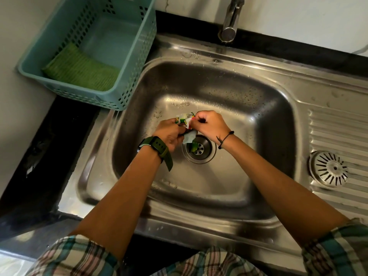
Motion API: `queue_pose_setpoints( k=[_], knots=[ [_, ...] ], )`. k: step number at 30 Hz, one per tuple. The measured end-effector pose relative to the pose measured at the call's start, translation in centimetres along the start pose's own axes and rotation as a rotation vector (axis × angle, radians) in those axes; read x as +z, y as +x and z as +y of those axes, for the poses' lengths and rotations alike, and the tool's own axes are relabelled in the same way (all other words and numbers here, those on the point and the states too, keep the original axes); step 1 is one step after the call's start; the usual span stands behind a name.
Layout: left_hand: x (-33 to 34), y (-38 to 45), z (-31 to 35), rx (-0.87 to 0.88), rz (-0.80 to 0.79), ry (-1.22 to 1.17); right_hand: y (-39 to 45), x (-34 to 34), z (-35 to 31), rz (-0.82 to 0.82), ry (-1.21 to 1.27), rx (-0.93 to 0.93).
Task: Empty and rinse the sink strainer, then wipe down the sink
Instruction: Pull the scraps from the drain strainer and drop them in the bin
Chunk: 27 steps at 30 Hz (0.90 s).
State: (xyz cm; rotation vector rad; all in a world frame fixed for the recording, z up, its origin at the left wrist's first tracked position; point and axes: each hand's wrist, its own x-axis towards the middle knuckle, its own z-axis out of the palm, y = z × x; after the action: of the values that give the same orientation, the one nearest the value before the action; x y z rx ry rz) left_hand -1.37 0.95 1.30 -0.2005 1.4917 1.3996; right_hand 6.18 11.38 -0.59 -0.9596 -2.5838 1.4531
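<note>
Both my hands are over the steel sink basin [229,108], just above the drain [201,151]. My left hand [169,132], with a green watch on the wrist, grips a crumpled wrapper [184,118] and a bit of white paper. My right hand [211,124] pinches the same wrapper at its right end. A green scrap lies in the open drain. The round metal strainer [328,169] sits out of the drain, on the ribbed drainboard to the right. The basin is wet with droplets.
A teal plastic basket [127,62] stands on the black counter at the back left, with a green scrub pad [79,68] inside. The tap [229,22] rises behind the basin. The ribbed drainboard [338,132] fills the right side.
</note>
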Motion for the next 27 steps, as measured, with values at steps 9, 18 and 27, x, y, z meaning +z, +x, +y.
queue_pose_setpoints(
  k=[9, 18, 27],
  knots=[
    [-0.6, 0.4, 0.8, -0.035, 0.062, 0.049, 1.4, -0.1, -0.2, -0.019, -0.137, 0.008],
    [-2.0, 0.9, 0.0, -0.054, 0.189, 0.108, 1.1, 4.6, 7.2, -0.144, -0.352, 0.441],
    [-2.2, 0.5, -0.1, -0.077, 0.211, 0.115, 1.7, 7.7, 6.5, -0.119, -0.550, 0.368]
  ],
)
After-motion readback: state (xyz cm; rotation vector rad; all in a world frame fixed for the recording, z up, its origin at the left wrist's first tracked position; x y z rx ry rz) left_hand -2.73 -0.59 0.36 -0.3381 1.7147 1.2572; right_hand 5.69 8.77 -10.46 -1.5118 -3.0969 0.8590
